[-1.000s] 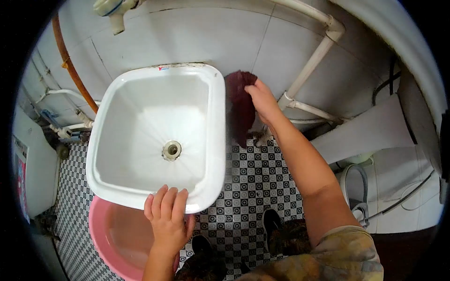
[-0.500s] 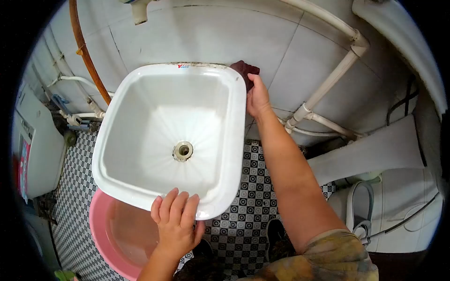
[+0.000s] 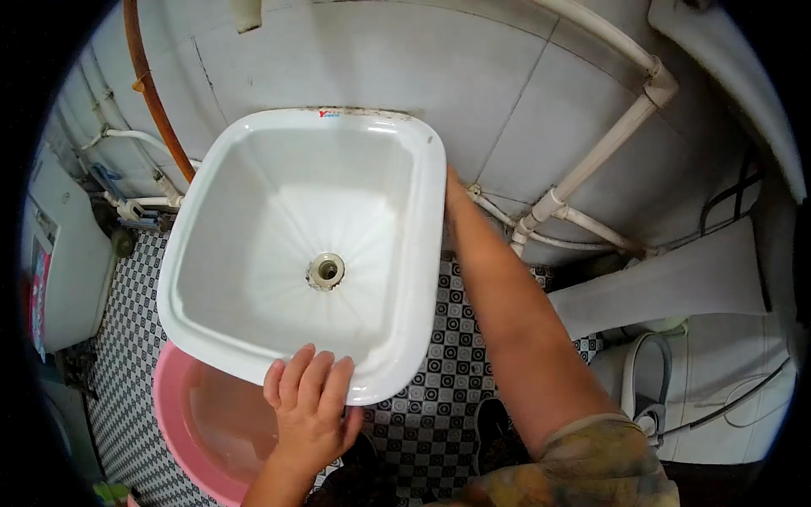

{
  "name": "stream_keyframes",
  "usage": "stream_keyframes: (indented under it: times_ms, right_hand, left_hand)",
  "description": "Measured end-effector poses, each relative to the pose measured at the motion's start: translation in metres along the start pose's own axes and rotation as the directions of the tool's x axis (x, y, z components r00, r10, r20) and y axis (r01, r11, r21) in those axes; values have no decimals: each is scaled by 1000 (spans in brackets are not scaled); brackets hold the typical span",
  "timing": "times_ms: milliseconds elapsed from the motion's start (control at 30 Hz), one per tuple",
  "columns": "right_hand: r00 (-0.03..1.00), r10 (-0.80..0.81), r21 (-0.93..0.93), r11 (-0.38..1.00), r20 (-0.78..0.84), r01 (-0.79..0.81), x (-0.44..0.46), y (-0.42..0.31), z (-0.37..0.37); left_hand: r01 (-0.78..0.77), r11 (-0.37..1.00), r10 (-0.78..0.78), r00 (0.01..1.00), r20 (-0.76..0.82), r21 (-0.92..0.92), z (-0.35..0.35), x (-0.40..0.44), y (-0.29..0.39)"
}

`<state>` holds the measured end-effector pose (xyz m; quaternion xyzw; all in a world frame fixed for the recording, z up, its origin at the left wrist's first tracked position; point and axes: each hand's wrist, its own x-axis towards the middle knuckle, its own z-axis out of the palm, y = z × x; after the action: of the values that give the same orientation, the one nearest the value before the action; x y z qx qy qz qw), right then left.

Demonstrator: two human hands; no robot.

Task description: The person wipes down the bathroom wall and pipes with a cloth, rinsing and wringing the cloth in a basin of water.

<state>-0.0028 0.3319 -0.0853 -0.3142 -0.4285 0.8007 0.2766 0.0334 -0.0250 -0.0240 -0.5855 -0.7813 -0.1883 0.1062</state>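
Observation:
A white square washbasin (image 3: pixel 287 203), with a round drain fitting (image 3: pixel 326 270) in its floor, stands against the tiled wall. At the basin's front edge, my left hand (image 3: pixel 311 406) grips the rim, fingers over the top and thumb below. My right hand (image 3: pixel 454 182) reaches behind and under the basin's right side. Only its wrist end shows, so the fingers and anything in them are hidden. The dark maroon cloth seen earlier is out of sight.
Below the basin's front left sits a pink tub (image 3: pixel 182 422) of cloudy water on the patterned floor. White pipes (image 3: pixel 591 160) run along the wall at right. A brown hose (image 3: pixel 156 101) hangs at left, near a white appliance (image 3: pixel 72 262). A faucet spout (image 3: pixel 247 15) is above.
My right hand has moved from the basin's back right corner, with a maroon cloth, down behind its right side. My left hand keeps its grip on the front rim.

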Motion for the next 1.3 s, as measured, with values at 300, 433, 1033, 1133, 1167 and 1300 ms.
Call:
stream_keyframes:
  times_ms: [300, 433, 1033, 1133, 1167, 1300]
  right_hand:
    - [967, -223, -443, 884, -121, 148, -39, -82, 28]
    - [885, -435, -924, 246, 164, 292, -39, -111, 49]
    - [864, -405, -910, 154, 297, 385, -47, -128, 71]
    - [900, -417, -753, 552, 123, 359, -56, -130, 48]
    - [848, -518, -638, 617, 113, 461, -57, -131, 40]
    - [758, -628, -397, 659, 178, 639, -86, -166, 35]
  left_hand:
    - [7, 996, -10, 999, -30, -89, -2, 1, -1]
    - [6, 995, -9, 1000, -28, -103, -3, 0, -4]
    - [-29, 990, 20, 997, -70, -136, 1, -3, -7]
    - [-27, 991, 18, 998, -67, -130, 1, -4, -8]
    - [-37, 991, 27, 997, -77, -125, 2, -4, -8]
    - [-28, 991, 18, 997, -78, -134, -1, -1, -7]
